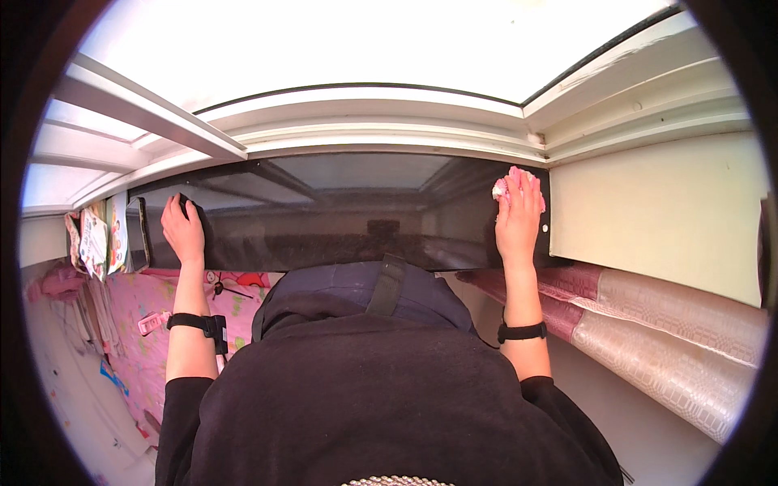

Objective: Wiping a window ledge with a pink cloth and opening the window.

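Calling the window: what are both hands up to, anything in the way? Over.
Left hand on dark ledge. Right hand holding bunched pink cloth at ledge's right end. Possibly in the way: booklets at far left.

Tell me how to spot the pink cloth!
Find the big window, then the shiny black sill below it. Go to its right end, where the right hand rests on a crumpled cloth. Its pink and white stand out against the black sill and cream wall.

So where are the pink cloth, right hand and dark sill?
Pink cloth [500, 190], head view: bunched left side.
Right hand [519, 229], head view: its back.
Dark sill [332, 219], head view: bare middle.
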The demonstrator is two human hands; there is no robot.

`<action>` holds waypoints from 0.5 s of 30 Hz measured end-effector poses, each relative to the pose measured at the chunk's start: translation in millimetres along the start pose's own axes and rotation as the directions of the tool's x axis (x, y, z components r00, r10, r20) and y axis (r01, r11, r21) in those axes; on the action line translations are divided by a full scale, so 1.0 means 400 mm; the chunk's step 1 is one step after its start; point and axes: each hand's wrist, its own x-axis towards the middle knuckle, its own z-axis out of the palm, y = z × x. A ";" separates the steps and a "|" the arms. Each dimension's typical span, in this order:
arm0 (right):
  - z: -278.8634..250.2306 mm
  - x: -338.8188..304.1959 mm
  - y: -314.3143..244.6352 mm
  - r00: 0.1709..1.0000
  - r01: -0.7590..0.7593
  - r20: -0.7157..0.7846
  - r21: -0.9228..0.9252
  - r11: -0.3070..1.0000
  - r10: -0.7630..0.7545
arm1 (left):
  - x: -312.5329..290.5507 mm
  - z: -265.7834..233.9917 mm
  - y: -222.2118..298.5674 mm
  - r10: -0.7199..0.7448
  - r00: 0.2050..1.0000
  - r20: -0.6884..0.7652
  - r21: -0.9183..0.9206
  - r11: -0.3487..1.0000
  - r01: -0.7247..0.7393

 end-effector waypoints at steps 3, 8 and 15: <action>-0.003 0.016 -0.035 0.998 0.047 0.028 0.038 0.998 -0.048 | -0.004 -0.002 -0.004 -0.010 1.000 0.005 0.004 1.000 0.010; -0.023 0.040 -0.016 0.996 -0.042 0.088 0.120 0.992 0.032 | -0.008 -0.001 -0.008 -0.010 1.000 -0.001 0.004 1.000 0.010; 0.030 0.069 0.005 0.992 -0.096 -0.087 -0.003 0.995 0.096 | -0.003 0.001 -0.005 0.008 1.000 -0.011 -0.004 1.000 -0.008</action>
